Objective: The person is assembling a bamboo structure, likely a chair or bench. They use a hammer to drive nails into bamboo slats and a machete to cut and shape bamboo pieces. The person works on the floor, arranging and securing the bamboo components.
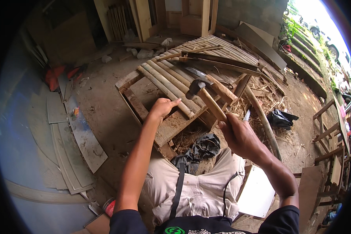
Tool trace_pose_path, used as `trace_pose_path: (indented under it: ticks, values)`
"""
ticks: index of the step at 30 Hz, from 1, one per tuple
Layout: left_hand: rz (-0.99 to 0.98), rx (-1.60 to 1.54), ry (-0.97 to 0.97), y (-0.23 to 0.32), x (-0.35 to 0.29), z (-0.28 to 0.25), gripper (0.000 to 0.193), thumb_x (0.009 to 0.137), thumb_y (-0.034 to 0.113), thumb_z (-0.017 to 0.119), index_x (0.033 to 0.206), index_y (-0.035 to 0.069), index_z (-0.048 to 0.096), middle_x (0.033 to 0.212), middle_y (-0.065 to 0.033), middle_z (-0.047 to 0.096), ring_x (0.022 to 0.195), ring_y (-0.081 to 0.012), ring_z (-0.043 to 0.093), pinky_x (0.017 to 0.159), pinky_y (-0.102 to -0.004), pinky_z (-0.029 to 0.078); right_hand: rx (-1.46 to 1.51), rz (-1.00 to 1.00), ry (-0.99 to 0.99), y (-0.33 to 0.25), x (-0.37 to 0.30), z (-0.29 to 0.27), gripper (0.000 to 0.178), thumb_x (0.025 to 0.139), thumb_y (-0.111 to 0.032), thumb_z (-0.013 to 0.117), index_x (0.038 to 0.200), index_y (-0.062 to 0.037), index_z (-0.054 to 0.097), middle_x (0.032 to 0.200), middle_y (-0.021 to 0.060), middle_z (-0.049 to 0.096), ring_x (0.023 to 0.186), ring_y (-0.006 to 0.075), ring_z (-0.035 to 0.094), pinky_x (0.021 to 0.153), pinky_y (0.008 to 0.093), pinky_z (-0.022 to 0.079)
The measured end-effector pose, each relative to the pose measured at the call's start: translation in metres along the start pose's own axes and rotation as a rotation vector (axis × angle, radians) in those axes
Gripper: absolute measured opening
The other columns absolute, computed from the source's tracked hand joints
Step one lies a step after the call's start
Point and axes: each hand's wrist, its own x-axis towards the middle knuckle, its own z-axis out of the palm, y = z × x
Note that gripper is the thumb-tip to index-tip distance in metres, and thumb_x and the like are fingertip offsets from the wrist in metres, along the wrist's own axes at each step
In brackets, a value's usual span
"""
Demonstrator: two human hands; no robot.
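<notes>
A claw hammer (211, 103) with a dark metal head and a wooden handle is gripped in my right hand (241, 134). Its head hovers over the near ends of a row of bamboo poles (171, 76) laid side by side on a wooden frame (165, 130). My left hand (162, 108) is closed at the outermost bamboo pole (160, 86), thumb against the pole and fingers partly hidden below. Just beyond the hammer lies a bladed tool with a thick wooden handle (223, 90), its metal blade resting on the poles.
A rusty metal channel (222, 62) lies across the poles. Wood shavings (275, 97) and a long curved pole (265, 121) are at right, beside a black plastic bag (282, 119). Another black plastic piece (201, 150) lies between my knees. Flat boards (80, 128) lie at left.
</notes>
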Motion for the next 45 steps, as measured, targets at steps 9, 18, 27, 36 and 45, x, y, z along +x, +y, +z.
trace_pose_path:
  ticks: [9, 18, 27, 36, 45]
  values:
    - [-0.028, -0.034, 0.012, 0.007, -0.011, 0.001, 0.042, 0.081, 0.046, 0.080, 0.075, 0.012, 0.057, 0.060, 0.0044, 0.045, 0.047, -0.0065, 0.036, 0.042, -0.0273, 0.024, -0.030, 0.025, -0.092, 0.002, 0.011, -0.009, 0.025, 0.105, -0.022, 0.048, 0.093, -0.0001, 0.044, 0.058, 0.0194, 0.055, 0.049, 0.0365, 0.057, 0.047, 0.0475, 0.040]
    - [-0.022, -0.060, -0.008, -0.001, -0.005, 0.001, 0.043, 0.080, 0.045, 0.080, 0.082, 0.006, 0.062, 0.075, -0.0020, 0.059, 0.065, -0.0106, 0.053, 0.061, -0.0278, 0.045, -0.004, -0.025, 0.078, 0.010, 0.007, 0.001, 0.020, 0.103, -0.017, 0.052, 0.101, -0.0011, 0.041, 0.061, 0.0179, 0.056, 0.046, 0.0332, 0.055, 0.046, 0.0473, 0.040]
    - [-0.017, -0.096, -0.022, 0.000, -0.009, 0.001, 0.041, 0.081, 0.043, 0.080, 0.072, 0.010, 0.058, 0.068, 0.0013, 0.053, 0.066, -0.0094, 0.052, 0.062, -0.0269, 0.043, 0.092, -0.078, 0.285, 0.015, 0.002, 0.002, 0.018, 0.105, -0.019, 0.046, 0.102, -0.0005, 0.045, 0.063, 0.0129, 0.053, 0.047, 0.0229, 0.051, 0.042, 0.0398, 0.036]
    - [0.013, -0.045, -0.023, -0.003, -0.006, -0.001, 0.042, 0.081, 0.044, 0.079, 0.068, 0.013, 0.055, 0.067, 0.0036, 0.050, 0.062, -0.0081, 0.046, 0.060, -0.0250, 0.040, 0.185, -0.130, 0.309, 0.012, -0.008, 0.006, 0.017, 0.103, -0.017, 0.048, 0.100, -0.0011, 0.047, 0.061, 0.0092, 0.053, 0.048, 0.0192, 0.052, 0.046, 0.0368, 0.040]
    - [0.023, -0.058, -0.041, 0.000, -0.008, -0.001, 0.044, 0.080, 0.046, 0.080, 0.068, 0.013, 0.053, 0.069, 0.0039, 0.048, 0.066, -0.0094, 0.046, 0.061, -0.0269, 0.039, 0.156, 0.028, 0.319, 0.027, -0.011, 0.002, 0.019, 0.104, -0.020, 0.048, 0.103, -0.0013, 0.049, 0.060, 0.0070, 0.050, 0.048, 0.0180, 0.050, 0.047, 0.0363, 0.040]
